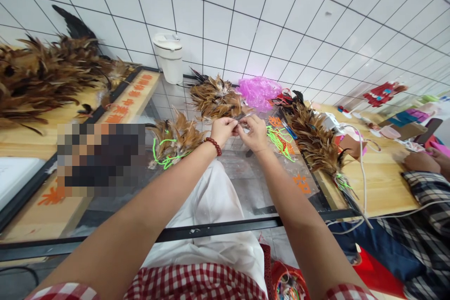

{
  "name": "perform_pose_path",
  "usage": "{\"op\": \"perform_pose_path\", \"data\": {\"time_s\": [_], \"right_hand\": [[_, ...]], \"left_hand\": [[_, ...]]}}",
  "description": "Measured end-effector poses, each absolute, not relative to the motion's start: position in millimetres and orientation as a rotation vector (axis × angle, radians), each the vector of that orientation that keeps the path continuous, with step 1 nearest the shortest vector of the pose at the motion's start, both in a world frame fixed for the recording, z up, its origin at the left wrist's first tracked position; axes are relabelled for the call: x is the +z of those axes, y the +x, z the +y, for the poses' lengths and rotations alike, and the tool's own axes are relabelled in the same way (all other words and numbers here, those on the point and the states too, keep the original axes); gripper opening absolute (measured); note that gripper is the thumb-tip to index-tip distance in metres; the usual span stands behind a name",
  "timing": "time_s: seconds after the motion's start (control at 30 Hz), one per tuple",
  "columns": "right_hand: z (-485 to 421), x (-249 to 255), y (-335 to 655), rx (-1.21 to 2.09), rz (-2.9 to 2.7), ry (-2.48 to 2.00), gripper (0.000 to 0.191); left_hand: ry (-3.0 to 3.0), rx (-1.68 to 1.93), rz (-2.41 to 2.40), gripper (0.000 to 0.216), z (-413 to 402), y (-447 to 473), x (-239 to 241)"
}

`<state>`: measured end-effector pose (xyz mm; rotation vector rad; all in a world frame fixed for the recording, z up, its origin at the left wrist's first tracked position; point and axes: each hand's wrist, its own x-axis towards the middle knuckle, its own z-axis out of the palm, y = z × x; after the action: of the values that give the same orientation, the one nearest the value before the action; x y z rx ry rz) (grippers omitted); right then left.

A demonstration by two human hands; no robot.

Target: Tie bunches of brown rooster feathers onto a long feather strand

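My left hand point(223, 133), with a brown bead bracelet point(214, 146) at its wrist, is closed in a pinch over the glass tabletop. My right hand point(256, 135) meets it, thumb and finger pinched together at the same spot. Whatever lies between the fingertips is small and dark, too unclear to name. Just beyond the hands is a pile of brown feathers point(216, 96). Nearest my left forearm lies a feather bunch point(179, 137) with bright green cord point(165, 163). Green and red cords point(281, 142) lie right of my right hand.
A white lidded bin point(169, 58) stands by the tiled wall. Pink plastic point(259, 93) lies behind my hands. Long feather bundles lie at the left point(42, 82) and right point(312, 133). A white cable point(363, 178) hangs over the right edge, near another person's plaid sleeve point(431, 197).
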<state>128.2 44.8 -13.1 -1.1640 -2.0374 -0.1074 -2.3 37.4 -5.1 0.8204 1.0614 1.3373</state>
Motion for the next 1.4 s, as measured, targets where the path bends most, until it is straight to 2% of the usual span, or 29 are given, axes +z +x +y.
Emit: {"op": "perform_pose_path", "data": {"time_s": [0.2,0.5,0.63,0.87,1.07,1.4], "right_hand": [[44.9,-12.6,126.5,-0.101,-2.053,-1.191,0.013],[53.4,-13.7,132.5,0.080,-1.692,-1.156,0.012],[51.9,-15.1,132.1,0.073,-1.791,-1.162,0.010],[44.3,-11.6,126.7,-0.136,-1.935,-1.234,0.013],[41.9,-9.4,122.9,-0.048,-1.973,-1.232,0.012],[56.3,-14.9,125.0,0.150,-1.504,-1.235,0.018]], "left_hand": [[0.819,1.335,1.050,0.013,37.7,-2.4,-6.3],[0.828,1.316,1.098,0.016,37.2,-1.8,-3.4],[0.776,1.351,1.060,0.013,37.1,-3.1,-2.5],[0.773,1.357,1.024,0.014,36.7,-2.3,-3.5],[0.791,1.369,1.015,0.010,35.6,-2.3,-4.3],[0.684,1.480,0.920,0.015,42.4,-4.1,-11.2]]}}
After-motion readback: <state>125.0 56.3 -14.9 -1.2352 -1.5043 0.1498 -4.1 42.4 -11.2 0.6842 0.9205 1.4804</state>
